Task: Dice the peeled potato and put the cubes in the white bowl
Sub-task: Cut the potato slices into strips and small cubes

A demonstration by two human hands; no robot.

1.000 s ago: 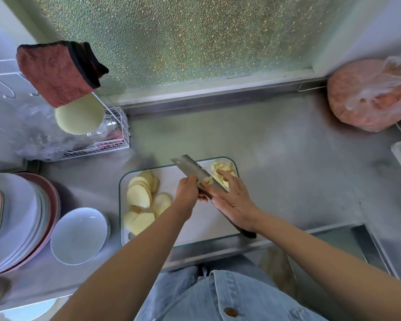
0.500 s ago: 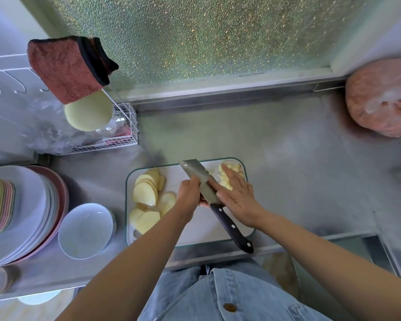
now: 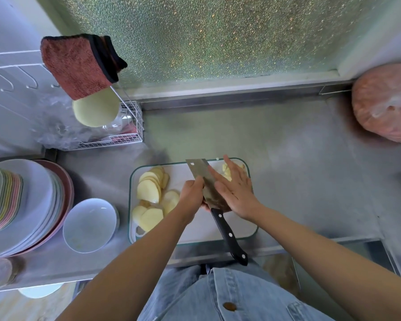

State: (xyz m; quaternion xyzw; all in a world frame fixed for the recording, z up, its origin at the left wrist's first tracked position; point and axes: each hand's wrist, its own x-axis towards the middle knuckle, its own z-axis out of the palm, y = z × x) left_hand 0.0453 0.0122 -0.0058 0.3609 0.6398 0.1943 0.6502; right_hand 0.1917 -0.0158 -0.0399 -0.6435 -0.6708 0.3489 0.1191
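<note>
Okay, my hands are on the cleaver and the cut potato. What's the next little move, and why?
Probably slide the right hand to push the cut potato pieces onto the cleaver blade, which the left hand holds beside them. The white bowl looks empty, and the potato slices wait uncut.

Kitchen: steel counter [image 3: 276, 144], stacked plates [image 3: 28, 205]
</note>
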